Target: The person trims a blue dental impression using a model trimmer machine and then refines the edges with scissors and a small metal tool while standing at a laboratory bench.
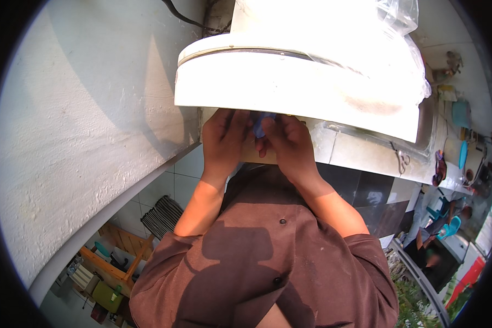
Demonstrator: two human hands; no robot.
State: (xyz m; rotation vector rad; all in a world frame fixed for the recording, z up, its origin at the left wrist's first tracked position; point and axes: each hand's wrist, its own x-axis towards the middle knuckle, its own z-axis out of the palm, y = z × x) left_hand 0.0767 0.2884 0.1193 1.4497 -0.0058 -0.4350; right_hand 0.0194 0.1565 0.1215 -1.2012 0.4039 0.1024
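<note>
Both my hands are close together at the tiled counter's front edge, just below the lower rim of a large white round-edged appliance [295, 82], which is washed out by sunlight. A small crumpled blue piece [258, 128], perhaps cloth or plastic, shows between them. My right hand [293, 145] pinches it with the thumb on top and the fingers curled beneath. My left hand [223, 142] is closed at the blue piece's left side, its fingers bent inward. The appliance's rim hides several fingertips, so what the left fingers grip cannot be made out.
A white plastered wall [82, 109] stands close on my left. Clear plastic sheeting [402, 22] hangs over the appliance's right side. Scissors [402, 159] rest at the counter edge [361, 150]. A dark cable [183, 19] runs behind. Farther right, another person [434, 240] is near turquoise chairs.
</note>
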